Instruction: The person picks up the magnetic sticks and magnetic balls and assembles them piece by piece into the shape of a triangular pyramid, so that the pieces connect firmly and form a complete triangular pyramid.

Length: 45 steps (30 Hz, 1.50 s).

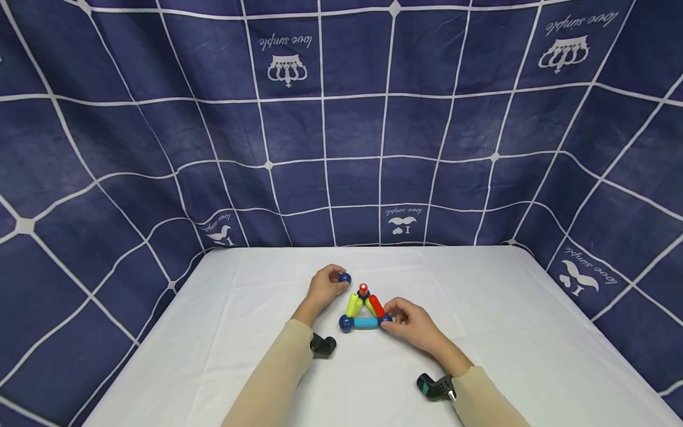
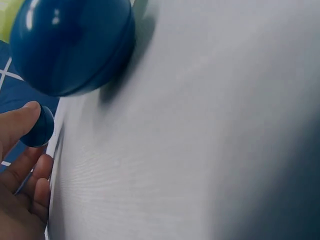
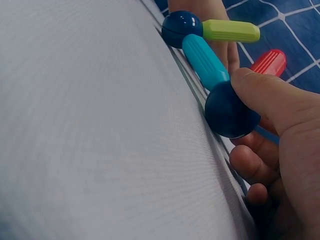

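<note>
At the far left of the built frame, my left hand (image 1: pixel 324 286) pinches a loose dark blue ball (image 1: pixel 345 278) between thumb and fingers. My right hand (image 1: pixel 413 323) holds the frame's right corner ball (image 3: pixel 227 114), thumb on its top. A light blue rod (image 1: pixel 366 323) links that ball to the left corner ball (image 1: pixel 346 323). From the left corner a yellow-green rod (image 1: pixel 352 305) slants up; a red rod (image 1: pixel 376 306) slants from the right corner. Another red rod (image 1: pixel 363 288) stands at the far corner, whose ball is partly hidden.
White cloth covers the table (image 1: pixel 213 356). Behind it and at both sides hangs a dark blue curtain (image 1: pixel 352 130) with white grid lines. Black wrist devices (image 1: pixel 322 345) are strapped by both sleeves.
</note>
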Each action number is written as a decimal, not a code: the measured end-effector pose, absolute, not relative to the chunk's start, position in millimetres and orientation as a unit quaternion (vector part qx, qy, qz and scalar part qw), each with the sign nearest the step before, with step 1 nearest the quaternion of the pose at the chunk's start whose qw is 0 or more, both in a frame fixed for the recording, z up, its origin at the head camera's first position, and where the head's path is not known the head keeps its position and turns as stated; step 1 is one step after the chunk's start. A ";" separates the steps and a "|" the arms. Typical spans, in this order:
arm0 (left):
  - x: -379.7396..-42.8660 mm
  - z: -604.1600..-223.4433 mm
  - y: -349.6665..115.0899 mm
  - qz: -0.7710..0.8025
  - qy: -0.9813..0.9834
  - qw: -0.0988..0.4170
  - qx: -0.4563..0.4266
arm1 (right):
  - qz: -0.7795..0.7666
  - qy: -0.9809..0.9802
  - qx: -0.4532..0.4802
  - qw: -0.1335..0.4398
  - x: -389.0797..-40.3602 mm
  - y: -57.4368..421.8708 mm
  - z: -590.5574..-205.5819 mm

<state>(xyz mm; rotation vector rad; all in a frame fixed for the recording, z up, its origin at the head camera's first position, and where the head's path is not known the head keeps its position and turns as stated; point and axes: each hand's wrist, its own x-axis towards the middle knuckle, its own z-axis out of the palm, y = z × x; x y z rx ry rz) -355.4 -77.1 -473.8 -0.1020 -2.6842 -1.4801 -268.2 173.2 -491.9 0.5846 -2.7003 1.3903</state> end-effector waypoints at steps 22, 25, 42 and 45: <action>-320.9 -450.9 -74.9 -0.615 -0.784 -0.002 -0.078 | 0.447 -0.877 0.175 0.019 -266.3 171.2 -493.9; -314.7 -443.9 -72.8 -0.615 -0.783 0.005 -0.092 | 0.445 -0.878 0.176 0.021 -267.3 171.1 -494.2; -294.2 -439.2 -62.1 -0.584 -0.799 0.019 -0.144 | 0.446 -0.874 0.194 0.025 -268.4 173.4 -489.3; -292.9 -440.2 -61.0 -0.584 -0.797 0.022 -0.148 | 0.446 -0.874 0.193 0.025 -268.1 173.6 -489.1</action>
